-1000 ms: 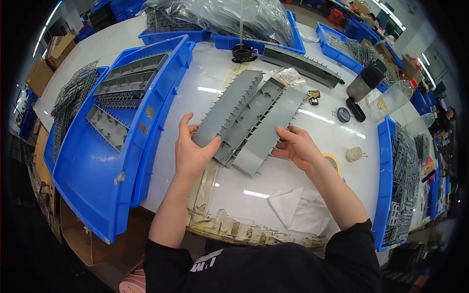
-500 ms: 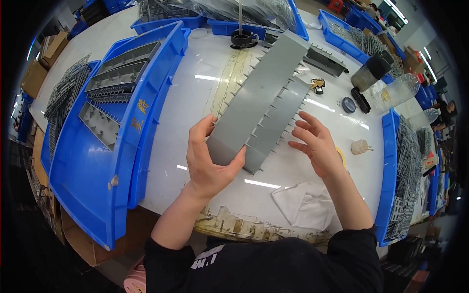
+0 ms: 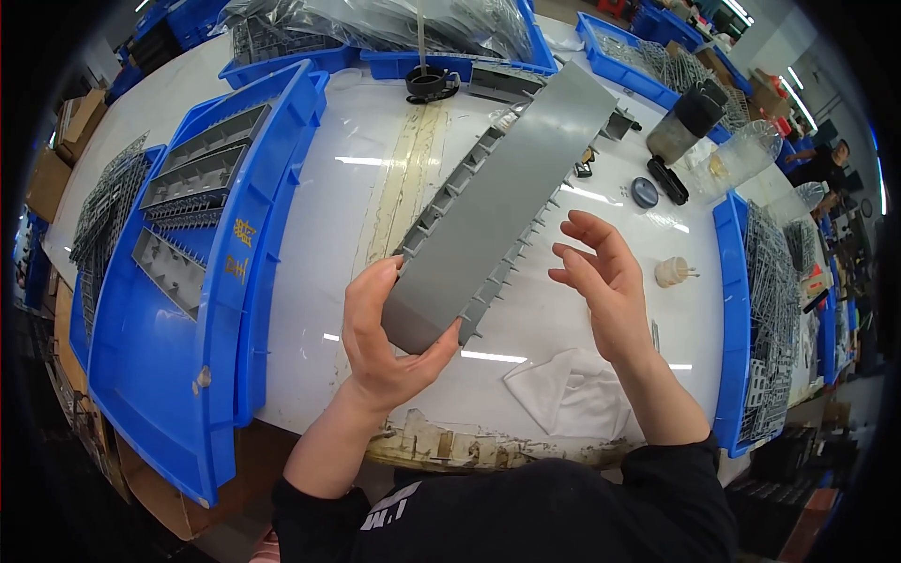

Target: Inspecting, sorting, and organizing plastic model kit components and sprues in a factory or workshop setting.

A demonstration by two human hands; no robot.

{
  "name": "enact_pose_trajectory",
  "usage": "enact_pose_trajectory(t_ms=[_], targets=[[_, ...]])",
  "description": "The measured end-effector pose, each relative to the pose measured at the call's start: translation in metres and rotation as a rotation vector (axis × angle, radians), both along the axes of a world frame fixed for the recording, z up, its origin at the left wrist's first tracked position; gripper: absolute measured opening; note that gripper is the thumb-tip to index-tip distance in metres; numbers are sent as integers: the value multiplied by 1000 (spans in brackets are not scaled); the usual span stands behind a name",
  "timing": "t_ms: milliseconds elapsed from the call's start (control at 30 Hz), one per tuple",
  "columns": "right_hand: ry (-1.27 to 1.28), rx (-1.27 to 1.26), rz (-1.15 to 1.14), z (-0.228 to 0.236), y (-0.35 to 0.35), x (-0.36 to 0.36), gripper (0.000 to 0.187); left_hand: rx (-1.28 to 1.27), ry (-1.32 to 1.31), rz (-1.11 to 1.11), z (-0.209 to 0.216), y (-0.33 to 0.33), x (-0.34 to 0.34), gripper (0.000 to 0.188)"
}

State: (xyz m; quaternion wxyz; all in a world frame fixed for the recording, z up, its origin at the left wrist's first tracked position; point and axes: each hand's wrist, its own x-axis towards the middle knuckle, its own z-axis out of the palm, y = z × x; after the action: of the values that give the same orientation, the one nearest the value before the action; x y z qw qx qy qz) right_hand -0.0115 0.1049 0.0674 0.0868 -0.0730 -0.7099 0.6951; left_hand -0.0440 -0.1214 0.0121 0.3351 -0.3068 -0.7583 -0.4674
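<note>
A long grey plastic part [image 3: 507, 206] with small pegs along its edges slants across the middle, raised above the table. My left hand [image 3: 387, 328] grips its near end, thumb on the right edge and fingers on the left. Apart from the part, to its right, my right hand [image 3: 605, 281] hovers with fingers loosely spread and nothing in them. Below that hand a folded white cloth [image 3: 568, 394] lies on the table. A small pale pot with thin sticks [image 3: 674, 272] stands further right.
Blue trays [image 3: 160, 375] at the left hold similar grey parts [image 3: 202, 183]. On the right, another blue bin [image 3: 732, 328] holds grey moulded frames. Toward the back right are a dark-topped container [image 3: 685, 122], a clear bottle [image 3: 746, 155] and a round dark lid [image 3: 644, 192]. A black ring-shaped stand [image 3: 430, 84] sits at the back.
The grey part has tilted in my left hand, so its broad face now shows more and the pegged strip on its right shows less. My right hand stays apart from it.
</note>
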Motion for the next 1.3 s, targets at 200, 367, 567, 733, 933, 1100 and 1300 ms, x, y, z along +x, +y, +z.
enact_pose_trajectory(t_ms=[200,367,567,733,933,1100,1300], targets=[[-65,-58,32,-21,20,3,34,10,-32,10,-3,0,1,80],[-59,-34,255,-43,43,3,29,7,-208,58,-9,3,-1,81],[-92,70,45,-17,-1,-5,45,-24,-292,80,-6,3,-5,78],[-232,-157,-91,-35,-5,-17,65,-89,-328,76,-6,10,-12,73],[-255,-298,-143,-37,-22,-15,73,-165,-345,54,4,-11,-15,67],[-245,-308,57,-51,-24,-18,71,62,-727,-148,0,-23,-33,62],[-253,-360,63,-47,-37,-17,68,90,-788,-148,-16,-8,-22,56]])
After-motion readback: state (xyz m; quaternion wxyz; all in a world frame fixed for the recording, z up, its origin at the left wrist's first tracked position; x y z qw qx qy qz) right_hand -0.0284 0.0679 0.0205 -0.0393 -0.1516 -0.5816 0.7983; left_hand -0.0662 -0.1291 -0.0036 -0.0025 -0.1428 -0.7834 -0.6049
